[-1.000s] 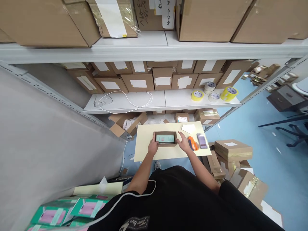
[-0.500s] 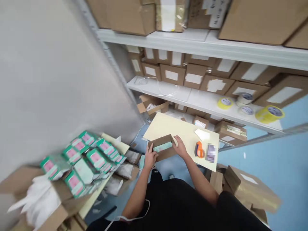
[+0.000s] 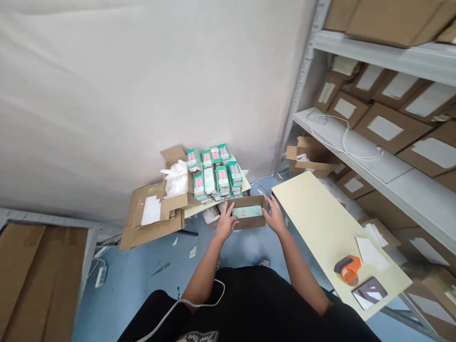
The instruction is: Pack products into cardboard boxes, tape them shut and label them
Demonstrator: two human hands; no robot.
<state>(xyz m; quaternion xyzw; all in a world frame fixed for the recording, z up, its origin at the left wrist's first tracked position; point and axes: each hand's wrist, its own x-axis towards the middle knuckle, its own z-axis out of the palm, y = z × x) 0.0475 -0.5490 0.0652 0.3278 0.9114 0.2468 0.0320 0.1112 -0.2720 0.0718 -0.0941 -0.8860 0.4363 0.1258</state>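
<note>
Centrally, an open brown carton (image 3: 251,222) was held off the left end of the cream table (image 3: 313,213), apart from it and above the blue floor (image 3: 245,251). The left hand (image 3: 225,221) grasped the end farther from the table, fingers over the rim; the right hand (image 3: 274,217) braced the end nearer the table, fingers spread. Inside lay a pale-green box (image 3: 249,212). Judged by its thin board, the carton was probably light and fairly stiff, although its long walls might have bowed if squeezed; the smooth-looking inner box could have slid. The short end walls offered the soundest hold. Edges: the table's left corner stood just beside the right hand, and stacked green-and-pink packs (image 3: 223,176) rose beyond the carton, left of the table. Room for movement lay chiefly toward the wearer, left of the table, above the floor.
</note>
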